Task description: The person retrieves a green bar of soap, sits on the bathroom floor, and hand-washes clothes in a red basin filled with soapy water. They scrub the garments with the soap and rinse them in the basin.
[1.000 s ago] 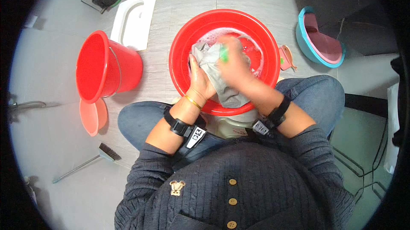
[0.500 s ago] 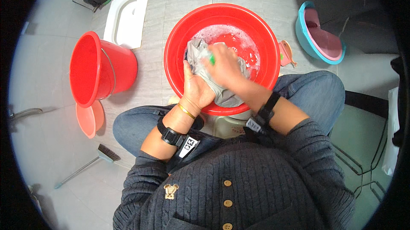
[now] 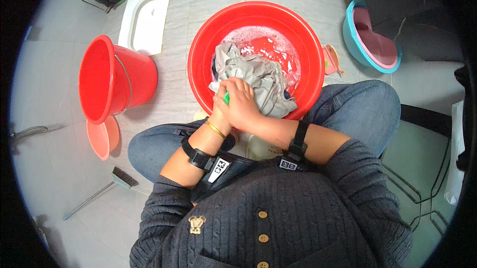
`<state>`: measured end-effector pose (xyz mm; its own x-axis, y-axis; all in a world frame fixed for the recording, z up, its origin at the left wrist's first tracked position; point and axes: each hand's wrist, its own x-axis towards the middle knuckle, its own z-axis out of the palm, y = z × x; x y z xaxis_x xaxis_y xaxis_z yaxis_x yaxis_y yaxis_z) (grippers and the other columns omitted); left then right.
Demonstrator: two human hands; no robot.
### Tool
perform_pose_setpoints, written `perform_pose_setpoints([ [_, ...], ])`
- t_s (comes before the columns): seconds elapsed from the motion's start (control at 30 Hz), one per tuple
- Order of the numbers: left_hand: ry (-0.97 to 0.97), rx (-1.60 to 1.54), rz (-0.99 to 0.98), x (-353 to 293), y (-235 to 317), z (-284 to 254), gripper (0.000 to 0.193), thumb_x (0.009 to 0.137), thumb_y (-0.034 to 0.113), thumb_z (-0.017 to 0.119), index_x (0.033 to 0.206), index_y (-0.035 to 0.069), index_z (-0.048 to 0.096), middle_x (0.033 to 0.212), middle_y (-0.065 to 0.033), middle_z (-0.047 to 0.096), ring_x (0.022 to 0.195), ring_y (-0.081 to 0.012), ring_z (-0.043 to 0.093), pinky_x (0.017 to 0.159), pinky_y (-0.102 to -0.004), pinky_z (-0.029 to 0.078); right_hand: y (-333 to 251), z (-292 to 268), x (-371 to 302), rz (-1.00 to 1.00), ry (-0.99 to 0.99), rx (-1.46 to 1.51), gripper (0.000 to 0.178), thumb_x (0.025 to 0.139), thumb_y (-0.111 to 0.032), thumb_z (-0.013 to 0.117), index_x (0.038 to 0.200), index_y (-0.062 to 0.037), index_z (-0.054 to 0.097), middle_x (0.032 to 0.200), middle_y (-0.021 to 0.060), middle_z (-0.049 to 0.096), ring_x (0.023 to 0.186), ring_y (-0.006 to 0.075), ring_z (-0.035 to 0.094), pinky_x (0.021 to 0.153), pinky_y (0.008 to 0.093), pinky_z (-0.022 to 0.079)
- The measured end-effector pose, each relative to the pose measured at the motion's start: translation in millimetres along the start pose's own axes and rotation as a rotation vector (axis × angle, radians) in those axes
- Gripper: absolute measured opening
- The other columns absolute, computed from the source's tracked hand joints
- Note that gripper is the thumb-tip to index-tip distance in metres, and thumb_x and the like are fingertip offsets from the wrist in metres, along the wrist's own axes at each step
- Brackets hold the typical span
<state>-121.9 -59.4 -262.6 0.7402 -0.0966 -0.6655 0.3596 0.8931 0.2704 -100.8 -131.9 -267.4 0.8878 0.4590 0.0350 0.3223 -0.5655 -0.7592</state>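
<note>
A wet light-grey cloth garment [image 3: 261, 79] lies bunched in the large red basin [image 3: 198, 44], over foamy water [image 3: 278, 44]. My right hand [image 3: 242, 106] is closed around a small green object [image 3: 226, 98]; only a bit of it shows, so its kind is unclear. Beneath it, at the basin's near rim, is my left hand [image 3: 220, 115], pressed against the right one. Its fingers are mostly hidden by the right hand and the garment edge. Something dark blue [image 3: 214, 68] shows at the garment's left side.
Left of the basin stand a red bucket [image 3: 141, 76] and a pink basin [image 3: 107, 138]. A brush with a long handle [image 3: 102, 191] lies near the wall. A squat toilet [image 3: 134, 24] is at far left. Stacked blue and pink basins [image 3: 354, 32] lean at right, beyond a pink scoop [image 3: 332, 59].
My right hand has come back toward me, from over the garment onto my left hand, with the green object. The garment now lies spread wider in the basin.
</note>
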Motion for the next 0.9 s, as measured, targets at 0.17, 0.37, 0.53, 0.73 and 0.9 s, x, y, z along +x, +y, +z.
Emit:
perform_pose_setpoints([
  [0.17, 0.071, -0.039, 0.061, 15.1, 3.1, -21.1, 0.043, 0.1, 0.035, 0.027, 0.123, 0.004, 0.047, 0.125, -0.0143, 0.052, 0.115, -0.0291, 0.051, 0.102, -0.0418, 0.037, 42.1, 16.8, 4.2, 0.122, 0.074, 0.135, 0.045, 0.079, -0.029, 0.065, 0.111, -0.0024, 0.048, 0.107, 0.0197, 0.051, 0.101, 0.038, 0.051, 0.086, 0.0446, 0.042],
  [0.37, 0.3, 0.19, 0.033, 26.0, 19.8, -82.6, 0.043, 0.097, 0.031, 0.038, 0.128, 0.001, 0.045, 0.126, -0.0144, 0.053, 0.117, -0.0281, 0.05, 0.104, -0.0432, 0.035, 117.4, 28.2, -20.6, 0.309, -0.246, -0.104, 0.052, 0.074, -0.02, 0.065, 0.118, -0.0042, 0.042, 0.114, 0.0228, 0.045, 0.105, 0.0405, 0.049, 0.092, 0.0439, 0.042],
  [0.53, 0.628, 0.213, 0.195, 1.2, 18.0, -87.0, 0.052, 0.086, 0.025, 0.057, 0.125, -0.008, 0.045, 0.126, -0.0175, 0.051, 0.114, -0.0291, 0.05, 0.098, -0.0408, 0.038, 134.2, 35.1, -42.2, 0.288, -0.273, -0.139, 0.049, 0.073, -0.005, 0.057, 0.119, -0.0064, 0.042, 0.117, 0.0211, 0.042, 0.114, 0.0388, 0.043, 0.096, 0.043, 0.037],
  [0.73, 0.783, 0.474, 0.119, 12.9, 42.2, -76.5, 0.065, 0.081, 0.036, 0.064, 0.128, -0.004, 0.044, 0.127, -0.0154, 0.051, 0.12, -0.0253, 0.043, 0.098, -0.0363, 0.033, 141.0, 20.8, -31.4, 0.415, -0.251, -0.084, 0.04, 0.075, -0.003, 0.053, 0.114, -0.0012, 0.043, 0.109, 0.0263, 0.053, 0.102, 0.0413, 0.053, 0.086, 0.0464, 0.044],
  [0.9, 0.626, 1.688, 0.198, 7.4, 81.1, -72.4, 0.049, 0.08, 0.032, 0.065, 0.111, -0.003, 0.054, 0.113, -0.0247, 0.055, 0.104, -0.0334, 0.055, 0.082, -0.0376, 0.046, 145.4, 5.5, -22.2, 0.552, -0.411, -0.209, 0.029, 0.078, -0.002, 0.05, 0.107, 0.0023, 0.044, 0.098, 0.0249, 0.06, 0.093, 0.0414, 0.059, 0.078, 0.0485, 0.047],
])
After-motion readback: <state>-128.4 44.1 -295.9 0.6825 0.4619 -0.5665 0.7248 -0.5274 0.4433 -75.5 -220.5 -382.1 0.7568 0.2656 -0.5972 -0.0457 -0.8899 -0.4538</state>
